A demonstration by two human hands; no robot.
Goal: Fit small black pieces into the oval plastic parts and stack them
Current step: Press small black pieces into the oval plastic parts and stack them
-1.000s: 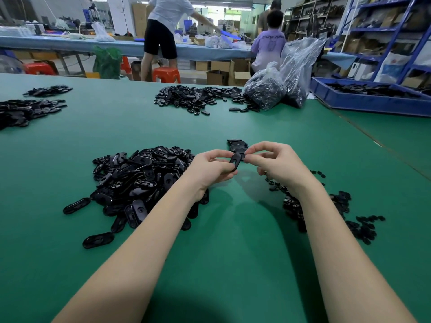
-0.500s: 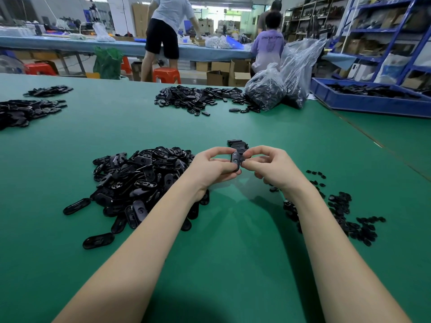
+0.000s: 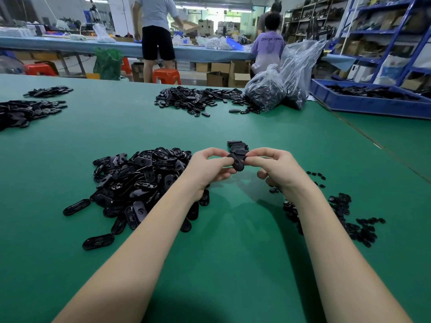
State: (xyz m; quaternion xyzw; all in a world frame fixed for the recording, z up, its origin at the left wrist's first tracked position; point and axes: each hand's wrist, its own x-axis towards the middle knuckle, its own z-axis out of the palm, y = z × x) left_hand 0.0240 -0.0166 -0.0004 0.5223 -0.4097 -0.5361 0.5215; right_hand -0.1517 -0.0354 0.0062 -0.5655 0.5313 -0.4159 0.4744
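Observation:
Both hands meet above the green table (image 3: 228,241) on one black oval part (image 3: 238,163). My left hand (image 3: 207,170) grips its left end between thumb and curled fingers. My right hand (image 3: 276,167) pinches its right end with thumb and forefinger. Just behind the hands lies a short stack of oval parts (image 3: 238,146). A large heap of loose oval parts (image 3: 137,180) sits to the left of my left forearm. Small black pieces (image 3: 345,217) are scattered to the right of my right forearm. Whether a small piece sits in the held part is hidden.
More heaps of black parts lie at the far left (image 3: 25,110) and far middle (image 3: 198,99). Two clear bags of parts (image 3: 279,85) stand at the back right beside a blue tray (image 3: 373,101). Two people work at a further bench behind.
My right hand has closed in on the oval part and now pinches its right end. The part has tilted flatter between the hands. My left hand has barely moved.

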